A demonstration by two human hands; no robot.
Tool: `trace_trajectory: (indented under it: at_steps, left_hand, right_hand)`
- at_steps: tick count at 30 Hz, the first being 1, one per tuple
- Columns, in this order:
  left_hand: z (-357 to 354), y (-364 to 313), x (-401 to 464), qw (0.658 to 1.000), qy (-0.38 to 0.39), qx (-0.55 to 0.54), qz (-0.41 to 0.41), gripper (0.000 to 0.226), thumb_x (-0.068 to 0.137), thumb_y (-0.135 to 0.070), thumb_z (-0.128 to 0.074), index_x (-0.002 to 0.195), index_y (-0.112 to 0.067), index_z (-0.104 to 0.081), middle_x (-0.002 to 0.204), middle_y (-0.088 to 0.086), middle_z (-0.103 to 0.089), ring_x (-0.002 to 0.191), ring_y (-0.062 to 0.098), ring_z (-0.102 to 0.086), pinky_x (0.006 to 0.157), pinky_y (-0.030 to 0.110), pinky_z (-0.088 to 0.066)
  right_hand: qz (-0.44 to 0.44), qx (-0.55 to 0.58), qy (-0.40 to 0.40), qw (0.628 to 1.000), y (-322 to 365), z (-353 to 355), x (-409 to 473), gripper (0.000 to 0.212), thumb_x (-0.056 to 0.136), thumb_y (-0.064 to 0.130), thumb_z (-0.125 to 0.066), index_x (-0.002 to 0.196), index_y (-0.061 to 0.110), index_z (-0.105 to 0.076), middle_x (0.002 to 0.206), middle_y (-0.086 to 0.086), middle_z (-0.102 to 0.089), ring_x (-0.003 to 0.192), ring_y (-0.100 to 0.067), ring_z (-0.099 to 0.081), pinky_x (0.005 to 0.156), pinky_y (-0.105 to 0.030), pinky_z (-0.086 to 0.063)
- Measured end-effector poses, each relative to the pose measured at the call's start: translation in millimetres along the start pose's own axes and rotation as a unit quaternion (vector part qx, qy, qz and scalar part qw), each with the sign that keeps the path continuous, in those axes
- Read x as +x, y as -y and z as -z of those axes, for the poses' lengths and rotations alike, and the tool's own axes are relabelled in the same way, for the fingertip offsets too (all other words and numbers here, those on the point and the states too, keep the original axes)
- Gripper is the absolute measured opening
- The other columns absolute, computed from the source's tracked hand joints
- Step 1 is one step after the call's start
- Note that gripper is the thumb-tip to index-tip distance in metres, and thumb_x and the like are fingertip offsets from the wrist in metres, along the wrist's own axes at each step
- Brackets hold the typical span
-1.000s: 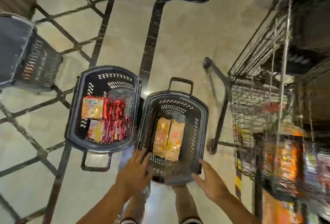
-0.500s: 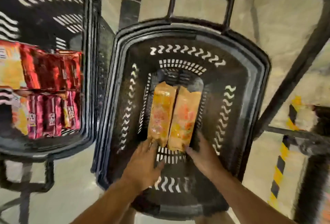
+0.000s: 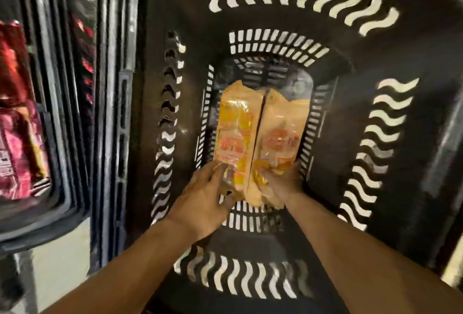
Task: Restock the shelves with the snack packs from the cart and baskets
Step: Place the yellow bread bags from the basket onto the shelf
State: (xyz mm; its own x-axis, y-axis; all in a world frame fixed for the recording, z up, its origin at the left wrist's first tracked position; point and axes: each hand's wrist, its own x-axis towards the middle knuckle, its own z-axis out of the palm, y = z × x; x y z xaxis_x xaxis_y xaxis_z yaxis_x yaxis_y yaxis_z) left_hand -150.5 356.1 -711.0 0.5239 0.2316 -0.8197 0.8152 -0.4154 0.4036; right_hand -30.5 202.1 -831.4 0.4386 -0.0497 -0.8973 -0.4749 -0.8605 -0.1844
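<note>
Two glossy orange snack packs [image 3: 260, 135] in slotted black plastic basket [image 3: 413, 45], fingers of left hand [image 3: 203, 196] and right hand [image 3: 283, 183] grasping them

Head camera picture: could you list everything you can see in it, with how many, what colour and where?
Basket: one, black, slotted walls, fills most of the view.
Yellow snack packs: two, yellow-orange, side by side on that basket's floor.
Second basket: one, black, at the left edge.
Red snack packs: several, red, inside the second basket; count unclear.
Floor: pale, lower left.
Left hand: grips the left pack's near end.
Right hand: grips the right pack's near end.
</note>
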Motion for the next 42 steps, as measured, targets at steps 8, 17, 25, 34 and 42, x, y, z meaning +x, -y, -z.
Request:
trace_trajectory:
  at_steps: [8, 17, 25, 34, 42]
  left_hand:
    - [4.7, 2.6, -13.7, 0.999, 0.036, 0.017, 0.001, 0.069, 0.104, -0.037, -0.049, 0.161, -0.029, -0.012, 0.165, -0.012, -0.008, 0.151, 0.010, -0.007, 0.120, 0.025, -0.018]
    - [32.2, -5.8, 14.0, 0.969, 0.088, 0.215, -0.080, 0.073, 0.100, -0.035, -0.052, 0.160, -0.024, -0.012, 0.167, -0.001, -0.008, 0.155, 0.022, -0.002, 0.126, 0.041, -0.017]
    - [52.2, -49.7, 95.8, 0.795, 0.129, 0.538, -0.249, 0.077, 0.101, -0.043, -0.051, 0.162, -0.019, -0.011, 0.170, 0.006, -0.003, 0.155, 0.029, 0.012, 0.126, 0.048, 0.008]
    - [27.9, -77.6, 146.2, 0.659, 0.119, 0.721, -0.176, 0.088, 0.086, -0.043, -0.072, 0.158, -0.025, -0.024, 0.163, 0.009, -0.023, 0.153, 0.036, -0.009, 0.118, 0.065, 0.007]
    - [42.5, -72.6, 123.2, 0.635, 0.091, 0.742, -0.193, 0.087, 0.087, -0.023, -0.072, 0.157, -0.027, -0.021, 0.167, 0.012, -0.012, 0.154, 0.039, 0.004, 0.118, 0.067, 0.013]
  right_hand:
    - [-0.008, 0.032, -0.009, 0.999, 8.2, 5.6, -26.9, 0.090, 0.039, 0.070, -0.089, 0.112, 0.023, -0.068, 0.106, 0.003, -0.074, 0.098, -0.023, -0.071, 0.088, -0.042, -0.058]
    - [0.110, 0.022, -0.007, 0.994, 15.4, 33.2, -71.6, 0.052, 0.090, 0.041, -0.070, 0.139, 0.034, -0.051, 0.131, -0.002, -0.055, 0.115, -0.023, -0.059, 0.103, -0.042, -0.049]
    - [0.133, 0.000, -0.061, 0.989, 2.2, 39.0, -88.5, 0.063, 0.097, 0.036, -0.059, 0.148, 0.037, -0.022, 0.141, 0.003, -0.054, 0.124, -0.020, -0.059, 0.100, -0.044, -0.053]
    - [0.120, 0.018, -0.129, 0.984, -7.4, 9.3, -71.2, 0.078, 0.095, 0.041, -0.060, 0.151, 0.037, -0.005, 0.147, -0.009, -0.049, 0.129, -0.030, -0.055, 0.103, -0.052, -0.049]
    - [0.115, 0.047, -0.128, 0.984, -5.1, 15.2, -82.0, 0.082, 0.092, 0.042, -0.064, 0.155, 0.032, -0.013, 0.148, -0.002, -0.051, 0.130, -0.024, -0.056, 0.103, -0.049, -0.051]
